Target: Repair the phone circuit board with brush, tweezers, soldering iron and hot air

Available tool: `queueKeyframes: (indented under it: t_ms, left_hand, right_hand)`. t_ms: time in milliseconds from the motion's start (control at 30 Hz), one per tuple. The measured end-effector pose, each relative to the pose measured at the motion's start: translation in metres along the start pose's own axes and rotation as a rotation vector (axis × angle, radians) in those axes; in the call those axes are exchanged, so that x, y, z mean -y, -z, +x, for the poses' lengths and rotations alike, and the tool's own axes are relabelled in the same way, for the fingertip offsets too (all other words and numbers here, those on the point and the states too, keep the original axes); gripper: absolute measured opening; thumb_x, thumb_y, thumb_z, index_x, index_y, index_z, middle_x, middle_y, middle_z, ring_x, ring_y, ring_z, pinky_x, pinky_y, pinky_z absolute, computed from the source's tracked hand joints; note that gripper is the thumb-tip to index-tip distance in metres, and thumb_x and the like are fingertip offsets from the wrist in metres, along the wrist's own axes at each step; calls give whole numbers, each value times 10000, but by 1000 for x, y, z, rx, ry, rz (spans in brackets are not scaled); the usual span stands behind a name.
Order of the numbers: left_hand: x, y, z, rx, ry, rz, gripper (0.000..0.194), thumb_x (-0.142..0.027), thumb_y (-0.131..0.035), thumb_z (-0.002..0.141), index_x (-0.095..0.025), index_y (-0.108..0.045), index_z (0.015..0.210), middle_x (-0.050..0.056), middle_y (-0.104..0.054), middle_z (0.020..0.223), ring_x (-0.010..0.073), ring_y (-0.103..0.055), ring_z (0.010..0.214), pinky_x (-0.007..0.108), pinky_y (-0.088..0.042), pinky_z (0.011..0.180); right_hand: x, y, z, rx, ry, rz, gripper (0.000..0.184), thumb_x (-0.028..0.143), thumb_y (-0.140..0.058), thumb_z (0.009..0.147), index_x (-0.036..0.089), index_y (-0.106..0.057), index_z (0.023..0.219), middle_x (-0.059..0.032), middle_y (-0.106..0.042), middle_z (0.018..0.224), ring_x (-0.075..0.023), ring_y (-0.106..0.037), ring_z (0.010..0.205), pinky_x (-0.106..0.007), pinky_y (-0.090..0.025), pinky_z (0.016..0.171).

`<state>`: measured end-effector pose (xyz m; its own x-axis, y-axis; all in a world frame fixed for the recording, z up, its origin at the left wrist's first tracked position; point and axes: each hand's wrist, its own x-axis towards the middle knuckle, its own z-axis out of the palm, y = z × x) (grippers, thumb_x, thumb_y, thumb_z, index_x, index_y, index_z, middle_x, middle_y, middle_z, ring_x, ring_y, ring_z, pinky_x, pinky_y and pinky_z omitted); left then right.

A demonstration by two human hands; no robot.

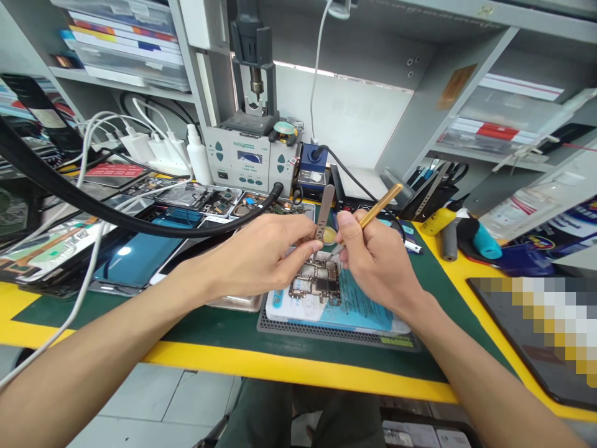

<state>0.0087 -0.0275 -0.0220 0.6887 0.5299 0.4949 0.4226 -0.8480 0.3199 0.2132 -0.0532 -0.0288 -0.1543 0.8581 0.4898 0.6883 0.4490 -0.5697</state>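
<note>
While left fingers (301,257) and right fingers (352,233) grip tools (323,211), the circuit board (326,284) looks silvery-brown.

Hands: two, one left hand (273,255), one right hand (382,264). Grey tweezers (323,214): one pair. Gold-handled tool (380,205): one. Blue-and-white pad (298,313): one. Circuit board (325,285) on the pad: one. Perforated mat (298,329): one. Control station (252,155) with display: one. Thick black hose (153,224): one. White bottle (199,155): one. Yellow bottle (437,219): one. Clear bottle (536,206): one. Dark flat panel (510,345) at right: one. Device parts (46,241) at left: many, overlapping, not countable.
</note>
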Motion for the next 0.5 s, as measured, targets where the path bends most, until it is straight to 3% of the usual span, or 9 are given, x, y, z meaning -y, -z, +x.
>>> queueKeyframes:
  t_ms: [500]
  left_hand:
    - [-1, 1, 0, -12, -15, 15, 263, -214, -480, 988, -207, -390, 741, -29, -432, 667, 131, -389, 579, 285, -290, 569]
  right_hand:
    - [4, -2, 0, 36, -17, -8, 449, 518, -374, 1067, 215, -519, 768, -6, -582, 602, -161, -562, 536, -289, -389, 565]
